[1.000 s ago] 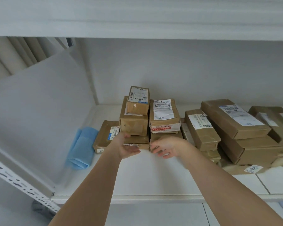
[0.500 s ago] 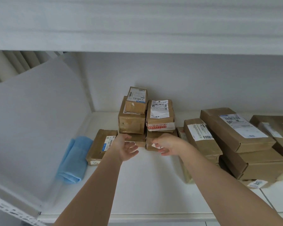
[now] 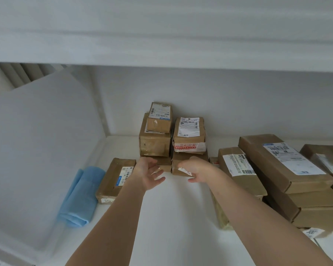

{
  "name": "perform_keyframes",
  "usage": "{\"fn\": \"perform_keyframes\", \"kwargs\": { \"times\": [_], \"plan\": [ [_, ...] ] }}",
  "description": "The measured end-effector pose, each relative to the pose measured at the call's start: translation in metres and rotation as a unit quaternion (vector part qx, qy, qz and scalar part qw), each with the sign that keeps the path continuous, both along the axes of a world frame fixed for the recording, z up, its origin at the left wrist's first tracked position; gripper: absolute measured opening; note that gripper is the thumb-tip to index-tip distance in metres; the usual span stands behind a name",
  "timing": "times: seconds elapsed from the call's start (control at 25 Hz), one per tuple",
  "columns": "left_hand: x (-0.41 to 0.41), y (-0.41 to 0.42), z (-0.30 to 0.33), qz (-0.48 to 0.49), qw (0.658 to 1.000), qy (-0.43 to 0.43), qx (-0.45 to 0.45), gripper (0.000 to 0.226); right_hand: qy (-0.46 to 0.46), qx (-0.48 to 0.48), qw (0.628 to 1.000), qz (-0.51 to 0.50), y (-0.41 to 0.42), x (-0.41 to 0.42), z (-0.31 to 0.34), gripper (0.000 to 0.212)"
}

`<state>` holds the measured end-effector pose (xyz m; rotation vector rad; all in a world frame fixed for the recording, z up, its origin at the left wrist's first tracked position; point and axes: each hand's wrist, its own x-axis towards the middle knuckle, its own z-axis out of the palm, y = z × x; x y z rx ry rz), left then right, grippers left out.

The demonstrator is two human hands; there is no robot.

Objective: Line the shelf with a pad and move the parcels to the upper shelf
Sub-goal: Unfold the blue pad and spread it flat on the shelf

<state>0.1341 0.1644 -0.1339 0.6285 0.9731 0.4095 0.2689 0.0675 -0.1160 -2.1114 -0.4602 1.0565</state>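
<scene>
Parcel-moving step: my left hand [image 3: 149, 174] & right hand [image 3: 197, 169], both spread, empty, flank the parcel stack [image 3: 171, 143] at shelf [image 3: 173, 217] back; next: grip bottom boxes, lift level.

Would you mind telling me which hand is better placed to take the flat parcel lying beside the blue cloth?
The left hand. It hovers open right next to the flat parcel, on that side of the shelf. The right hand sits further over, in front of the right stack, and would have to cross the left arm.

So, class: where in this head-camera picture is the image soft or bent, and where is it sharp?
Head view: the upper shelf edge is smeared and soft; the parcel labels are fairly sharp; wide-angle distortion bows the white side panel; lighting is even, with faint shadows under both hands.
</scene>
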Motion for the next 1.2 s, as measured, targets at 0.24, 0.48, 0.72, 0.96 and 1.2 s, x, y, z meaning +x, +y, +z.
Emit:
{"fn": "perform_keyframes", "kwargs": {
  "times": [0.24, 0.48, 0.72, 0.96, 1.2],
  "plan": [
    [-0.006, 0.005, 0.001, -0.017, 0.999, 0.035, 0.024, 0.028, -0.059, -0.02, 0.998, -0.001, 0.009, 0.004, -0.008, 0.054],
    [-0.022, 0.021, 0.016, 0.119, 0.978, 0.076, 0.152, 0.033, -0.128, -0.042, 0.99, -0.028, 0.012, 0.004, -0.015, 0.047],
    [-0.061, 0.042, 0.016, 0.22, 0.875, 0.302, 0.307, 0.035, -0.041, -0.026, 0.998, -0.049, 0.007, -0.011, -0.014, 0.028],
    [-0.075, 0.039, 0.003, 0.043, 0.876, 0.397, 0.269, 0.03, 0.112, 0.036, 0.993, 0.032, 0.02, -0.058, -0.026, 0.017],
    [-0.075, 0.037, -0.006, 0.04, 0.92, 0.318, 0.228, 0.017, 0.138, 0.007, 0.983, 0.121, 0.034, -0.09, -0.033, 0.03]
  ]
}}
